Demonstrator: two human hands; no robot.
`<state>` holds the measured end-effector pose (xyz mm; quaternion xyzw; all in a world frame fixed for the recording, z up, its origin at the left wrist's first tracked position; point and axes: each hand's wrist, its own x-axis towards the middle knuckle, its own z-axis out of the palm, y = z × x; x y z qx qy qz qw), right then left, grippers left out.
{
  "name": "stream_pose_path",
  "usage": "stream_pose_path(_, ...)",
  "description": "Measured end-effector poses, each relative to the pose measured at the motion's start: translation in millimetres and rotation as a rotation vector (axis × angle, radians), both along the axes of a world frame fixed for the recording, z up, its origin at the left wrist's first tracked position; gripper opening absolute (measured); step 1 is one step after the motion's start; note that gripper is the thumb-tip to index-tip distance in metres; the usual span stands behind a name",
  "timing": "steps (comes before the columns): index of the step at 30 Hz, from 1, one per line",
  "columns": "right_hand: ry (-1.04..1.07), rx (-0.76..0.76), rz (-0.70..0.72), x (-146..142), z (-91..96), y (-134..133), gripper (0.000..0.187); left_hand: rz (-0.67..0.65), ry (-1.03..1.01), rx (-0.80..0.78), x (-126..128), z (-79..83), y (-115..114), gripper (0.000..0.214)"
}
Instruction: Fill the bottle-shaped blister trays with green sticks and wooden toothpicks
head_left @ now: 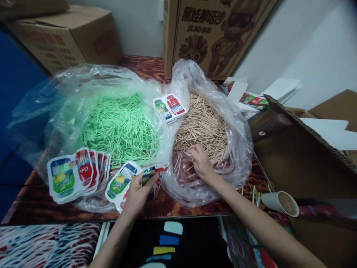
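My left hand (139, 191) is closed around a small printed packet (158, 178) at the table's front edge. Beside that hand lies another Sprite-and-Cola packet (122, 180). My right hand (200, 162) reaches into a clear plastic bag with its fingers pinched together at the near side of a heap of thin brown sticks (205, 123); what they hold is hidden. Left of it, a second clear bag holds a heap of bright green sticks (122, 126). A fanned stack of packets (69, 176) lies at the front left, some showing sticks inside.
More flat packets (170, 107) rest between the two bags. A paper cup (280, 203) lies on its side at right, near rubber bands and a few green sticks. An open cardboard box (295, 156) stands at right; closed boxes (69, 37) stand behind.
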<state>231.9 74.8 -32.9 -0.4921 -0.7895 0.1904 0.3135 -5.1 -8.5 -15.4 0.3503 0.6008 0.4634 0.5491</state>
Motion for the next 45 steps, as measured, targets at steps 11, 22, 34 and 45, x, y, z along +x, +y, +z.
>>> stream_pose_path(11, 0.75, -0.494, -0.253, -37.7, -12.1, -51.8, 0.013, -0.094, 0.064, 0.09, 8.2, 2.2, 0.3, 0.021)
stream_pose_path(22, 1.35, -0.767, -0.06, -46.5, 61.6, -30.1, 0.017, -0.225, 0.237, 0.251, 16.2, 1.1, -3.7, 0.015)
stream_pose_path(34, 1.16, -0.813, -0.12, -67.9, 67.3, -45.6, 0.02, -0.23, 0.171, 0.217, 20.3, -9.0, -5.7, 0.015)
stream_pose_path(45, 1.354, -0.934, -0.179, -61.5, 56.1, -41.7, 0.019, -0.217, 0.126, 0.183, 21.5, -6.9, -7.6, 0.016)
